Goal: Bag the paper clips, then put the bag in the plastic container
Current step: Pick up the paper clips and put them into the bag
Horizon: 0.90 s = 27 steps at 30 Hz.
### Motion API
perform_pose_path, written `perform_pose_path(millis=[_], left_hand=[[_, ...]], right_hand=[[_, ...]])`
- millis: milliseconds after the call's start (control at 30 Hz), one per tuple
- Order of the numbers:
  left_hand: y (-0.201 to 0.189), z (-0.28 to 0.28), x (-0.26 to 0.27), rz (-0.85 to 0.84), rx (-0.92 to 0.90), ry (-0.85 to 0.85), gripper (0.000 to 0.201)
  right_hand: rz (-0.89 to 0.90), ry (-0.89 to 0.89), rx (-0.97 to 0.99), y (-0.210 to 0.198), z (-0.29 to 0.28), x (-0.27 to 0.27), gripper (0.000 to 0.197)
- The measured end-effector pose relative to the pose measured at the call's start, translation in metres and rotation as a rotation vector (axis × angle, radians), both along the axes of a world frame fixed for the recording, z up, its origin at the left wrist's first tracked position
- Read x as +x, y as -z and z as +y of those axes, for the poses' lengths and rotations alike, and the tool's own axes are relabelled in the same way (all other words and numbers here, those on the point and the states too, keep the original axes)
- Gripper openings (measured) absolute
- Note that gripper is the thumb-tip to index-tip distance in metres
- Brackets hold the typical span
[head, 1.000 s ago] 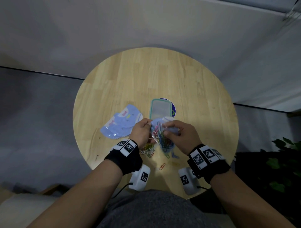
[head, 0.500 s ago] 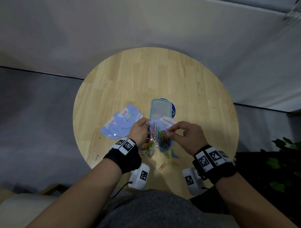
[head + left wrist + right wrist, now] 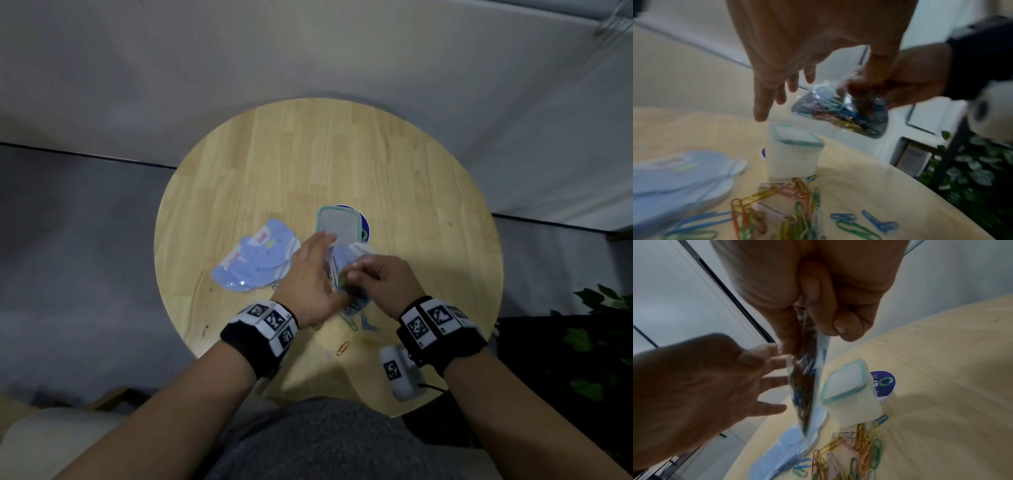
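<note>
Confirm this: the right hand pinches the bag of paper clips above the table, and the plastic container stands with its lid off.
Wrong on the lid. The plastic container stands closed, its teal-rimmed lid on, as the right wrist view shows. The right hand does pinch the bag of paper clips above the table.

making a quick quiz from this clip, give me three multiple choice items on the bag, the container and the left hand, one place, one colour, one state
1. Where is the bag of paper clips?
A. inside the container
B. held above the table by the right hand
C. flat on the table

2. What colour is the rim of the plastic container?
A. red
B. teal
C. black

3. How is the left hand?
A. fingers spread, holding nothing
B. gripping the container
C. pinching a clip

Answers: 1 B, right fingers pinch it in the air; 2 B, a teal band rings its top; 3 A, the left wrist view shows straight, free fingers.
</note>
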<state>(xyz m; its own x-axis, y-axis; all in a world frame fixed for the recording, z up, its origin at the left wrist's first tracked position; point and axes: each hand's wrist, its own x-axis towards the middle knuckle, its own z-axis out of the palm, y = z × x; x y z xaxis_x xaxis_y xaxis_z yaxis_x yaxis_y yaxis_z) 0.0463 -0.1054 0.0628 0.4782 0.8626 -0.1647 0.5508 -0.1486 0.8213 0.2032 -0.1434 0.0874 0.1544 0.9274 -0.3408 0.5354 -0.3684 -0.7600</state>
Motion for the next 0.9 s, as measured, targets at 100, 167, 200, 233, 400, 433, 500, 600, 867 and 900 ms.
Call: perform_pose_path(millis=[100,167,200,233,400,433,500,600,867,900], left_hand=[[0.004,-0.009,0.011,0.115,0.049,0.018,0.116],[0.007,-0.007,0.014,0.121,-0.007,-0.116,0.104],[0.009,-0.006,0.014,0.13,-0.022,-0.166,0.095],[0.01,-0.005,0.012,0.139,-0.024,-0.192,0.089],[0.019,0.001,-0.007,0.147,-0.06,-0.167,0.083],[0.022,0.001,-0.011,0.168,-0.046,-0.165,0.083],[0.03,-0.002,-0.02,0.191,-0.047,-0.169,0.081],[0.037,-0.008,-0.03,0.196,-0.047,-0.194,0.076],[0.045,-0.008,-0.052,0.336,0.059,-0.206,0.07],[0.046,-0.011,-0.053,0.344,0.056,-0.206,0.071]], right_hand=[[-0.071,-0.065,0.023,0.001,0.006,-0.011,0.011],[-0.113,-0.126,0.022,-0.001,0.009,-0.022,0.014],[-0.118,-0.146,0.018,-0.002,0.009,-0.026,0.015],[-0.112,-0.157,0.012,-0.002,0.009,-0.03,0.016],[-0.025,0.004,0.12,-0.002,0.002,-0.03,0.016],[-0.028,0.076,0.167,-0.001,-0.001,-0.025,0.012],[-0.07,0.161,0.19,0.007,-0.009,-0.011,0.005],[-0.265,0.021,-0.111,0.04,-0.027,0.014,0.013],[-0.423,-0.189,-0.391,0.093,-0.07,0.02,0.029],[-0.414,-0.175,-0.358,0.096,-0.067,0.016,0.023]])
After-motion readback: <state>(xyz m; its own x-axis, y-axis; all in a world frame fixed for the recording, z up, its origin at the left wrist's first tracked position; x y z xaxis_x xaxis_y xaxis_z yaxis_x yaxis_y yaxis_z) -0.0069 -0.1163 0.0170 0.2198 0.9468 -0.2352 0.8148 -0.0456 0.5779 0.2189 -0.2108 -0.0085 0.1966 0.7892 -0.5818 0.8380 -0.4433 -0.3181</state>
